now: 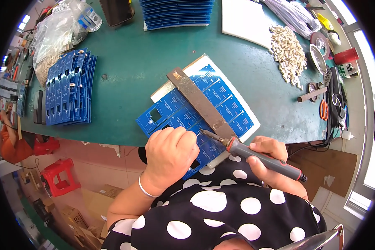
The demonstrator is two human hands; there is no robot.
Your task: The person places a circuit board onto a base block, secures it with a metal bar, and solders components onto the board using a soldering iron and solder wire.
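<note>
My right hand (271, 155) grips a grey soldering iron (262, 161) with red trim, its tip pointing left onto a blue circuit board panel (175, 104). My left hand (173, 151) is closed, knuckles up, over the panel's near edge beside the iron's tip. Whatever its fingers hold is hidden beneath them. The panel has several square cutouts and lies on a white foam pad (254, 125). A heavy, rusty metal bar (202, 104) rests diagonally across it.
Blue board panels stand stacked on the left (68, 89) and at the back (177, 14). A pile of small whitish parts (288, 54) lies at right, near orange-handled scissors (323, 110) and a solder spool (316, 58). A red stool (60, 177) and another person (14, 141) are at left.
</note>
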